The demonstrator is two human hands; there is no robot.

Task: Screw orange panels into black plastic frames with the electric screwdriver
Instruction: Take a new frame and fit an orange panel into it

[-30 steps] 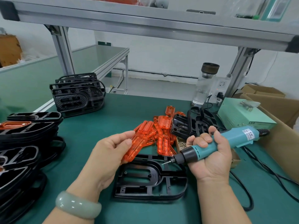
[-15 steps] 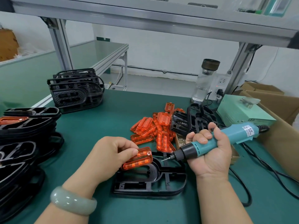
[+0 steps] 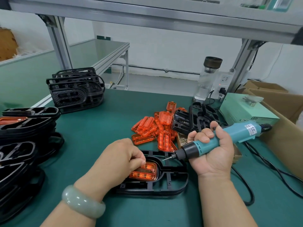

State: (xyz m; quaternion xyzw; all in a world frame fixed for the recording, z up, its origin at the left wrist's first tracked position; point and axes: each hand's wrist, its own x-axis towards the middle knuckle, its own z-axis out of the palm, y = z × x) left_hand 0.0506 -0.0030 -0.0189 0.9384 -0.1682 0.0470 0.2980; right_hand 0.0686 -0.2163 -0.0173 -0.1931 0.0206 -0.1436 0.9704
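Observation:
A black plastic frame (image 3: 170, 182) lies flat on the green mat in front of me. My left hand (image 3: 118, 161) presses an orange panel (image 3: 144, 172) down into the frame's rounded opening, fingertips on the panel's upper edge. My right hand (image 3: 211, 149) grips the teal electric screwdriver (image 3: 218, 139); its bit points left and hovers just above the frame's top edge, right of the panel. A loose heap of orange panels (image 3: 154, 128) lies behind the frame.
Stacks of black frames stand at the far left (image 3: 24, 145) and back left (image 3: 75, 90). Behind the heap sit a black holder (image 3: 191, 120), a small box of screws (image 3: 182, 140), a glass bottle (image 3: 207, 77), a green power unit (image 3: 246, 108) and cardboard boxes (image 3: 282, 125). The screwdriver cable (image 3: 246, 190) loops at right.
My left hand carried an orange panel from the heap down into the frame's opening. The screwdriver stayed in my right hand, nearly still.

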